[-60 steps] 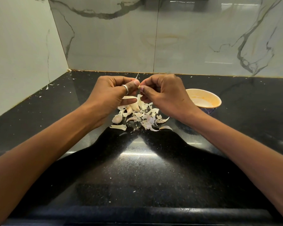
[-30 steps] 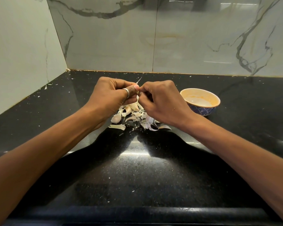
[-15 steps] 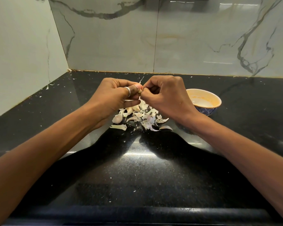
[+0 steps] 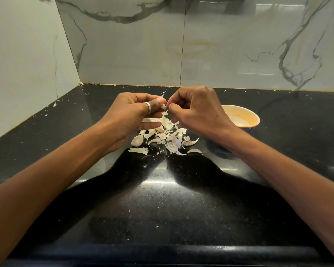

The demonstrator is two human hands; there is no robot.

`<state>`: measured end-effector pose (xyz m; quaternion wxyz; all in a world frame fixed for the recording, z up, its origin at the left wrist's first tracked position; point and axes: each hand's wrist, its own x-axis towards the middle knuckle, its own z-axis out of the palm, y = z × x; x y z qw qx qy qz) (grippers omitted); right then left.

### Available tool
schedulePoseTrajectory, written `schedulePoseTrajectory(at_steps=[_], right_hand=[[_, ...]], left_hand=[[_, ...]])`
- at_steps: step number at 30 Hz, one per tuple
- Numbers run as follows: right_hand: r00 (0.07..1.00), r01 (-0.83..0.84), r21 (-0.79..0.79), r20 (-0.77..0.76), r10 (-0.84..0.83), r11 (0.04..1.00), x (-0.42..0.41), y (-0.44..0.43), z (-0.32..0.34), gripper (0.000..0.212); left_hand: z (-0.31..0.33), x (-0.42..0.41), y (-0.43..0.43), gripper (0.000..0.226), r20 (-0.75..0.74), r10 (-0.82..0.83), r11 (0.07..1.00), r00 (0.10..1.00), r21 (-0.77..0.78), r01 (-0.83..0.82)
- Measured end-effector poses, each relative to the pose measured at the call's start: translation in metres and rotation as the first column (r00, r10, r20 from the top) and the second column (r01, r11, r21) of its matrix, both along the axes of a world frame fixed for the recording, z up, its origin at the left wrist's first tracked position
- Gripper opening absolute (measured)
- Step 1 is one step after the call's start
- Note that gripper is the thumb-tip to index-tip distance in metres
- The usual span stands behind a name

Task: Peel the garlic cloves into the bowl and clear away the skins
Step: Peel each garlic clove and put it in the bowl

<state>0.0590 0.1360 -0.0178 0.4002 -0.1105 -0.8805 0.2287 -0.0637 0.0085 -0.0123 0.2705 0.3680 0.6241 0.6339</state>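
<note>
"While the left hand (image 4: 131, 116) pinches the small pale garlic clove (image 4: 164, 107) between thumb and curled fingers, what should the right hand (image 4: 197, 112) do?"

"Its thumb and forefinger seem closed on a thin strip of skin (image 4: 166, 113) at the end of the clove. I think it should pull along the clove, not across, so the skin comes off in one piece."

"And where does the clove go after?"

"Into the round orange bowl with the blue outside (image 4: 255, 120), which stands just beside the right wrist on the speckled black stone counter (image 4: 162, 199). If something is inside already, I cannot tell."

"The heap of white papery skins (image 4: 171, 136) lies under the hands."

"Yes, with one whole clove (image 4: 137, 141) at its left edge, not yet peeled as it seems — so better to work above the heap, and the scraps fall in one place for clearing."
</note>
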Motion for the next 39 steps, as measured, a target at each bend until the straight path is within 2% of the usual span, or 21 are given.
schedulePoseTrajectory(at_steps=[5,9,17,25,39], right_hand=[[0.998,-0.051,0.001,0.029,0.051,0.999,0.0001,-0.0008,-0.0013,0.013],[0.998,-0.056,0.082,0.035,0.053,0.995,0.0011,-0.0020,-0.0012,0.016],[0.993,-0.097,0.132,0.085,0.086,0.987,0.0027,0.0002,-0.0014,0.018],[0.986,-0.131,0.043,0.107,0.126,0.990,0.0060,-0.0014,0.0000,0.017],[0.993,-0.103,0.037,0.060,0.100,0.994,0.0045,-0.0031,-0.0007,0.016]], left_hand=[[-0.0006,-0.0022,0.0002,0.013,-0.010,0.013,1.000,1.000,0.018,-0.012],[-0.0011,-0.0023,0.0005,0.012,-0.025,0.013,1.000,1.000,0.023,-0.013],[-0.0010,-0.0012,0.0006,0.005,-0.028,0.018,0.999,0.999,0.028,-0.017],[-0.0009,-0.0031,0.0018,0.006,0.023,0.012,0.999,1.000,0.030,-0.013],[0.0013,-0.0014,0.0005,0.005,0.042,-0.004,0.999,0.999,0.036,0.003]])
